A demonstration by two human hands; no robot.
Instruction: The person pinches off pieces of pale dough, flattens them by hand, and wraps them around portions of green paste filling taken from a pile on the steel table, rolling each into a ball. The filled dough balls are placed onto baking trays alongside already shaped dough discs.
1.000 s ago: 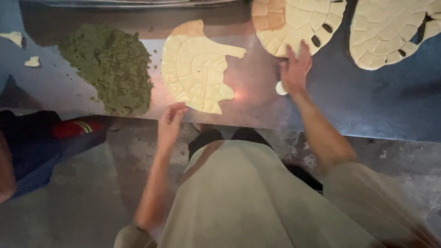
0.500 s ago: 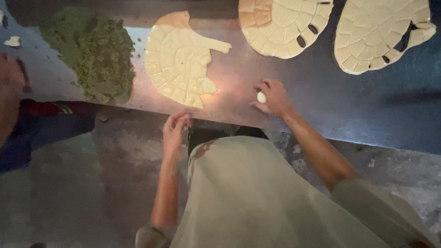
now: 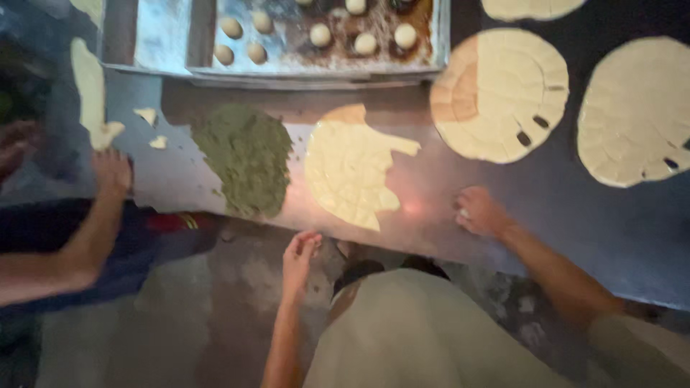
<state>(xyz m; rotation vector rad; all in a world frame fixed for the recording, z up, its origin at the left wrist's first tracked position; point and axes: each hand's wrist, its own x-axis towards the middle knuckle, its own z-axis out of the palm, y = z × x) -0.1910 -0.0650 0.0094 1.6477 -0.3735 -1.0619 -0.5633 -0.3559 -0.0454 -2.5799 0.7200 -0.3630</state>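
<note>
My right hand [image 3: 480,212] rests on the metal worktop [image 3: 560,208], fingers curled over a small pale dough piece that barely shows. My left hand [image 3: 300,255] hangs below the worktop's front edge, fingers loosely apart, holding nothing. Between the hands lies a scored dough sheet [image 3: 350,172] with part of it cut away. A pile of green filling [image 3: 246,156] sits to its left. Two round scored dough sheets, one [image 3: 501,93] at the centre right and another [image 3: 636,111] at the far right, lie beyond my right hand.
A metal tray [image 3: 165,43] at the back holds several small dough balls [image 3: 320,34]. Another person's arm and hand [image 3: 108,172] reach onto the worktop at the left, near a dough strip [image 3: 90,90] and scraps [image 3: 147,115]. The image is blurred.
My right hand drew back from the round sheet to the near edge, closing over the dough piece. The view shifted, bringing the tray and the other person's hand into sight.
</note>
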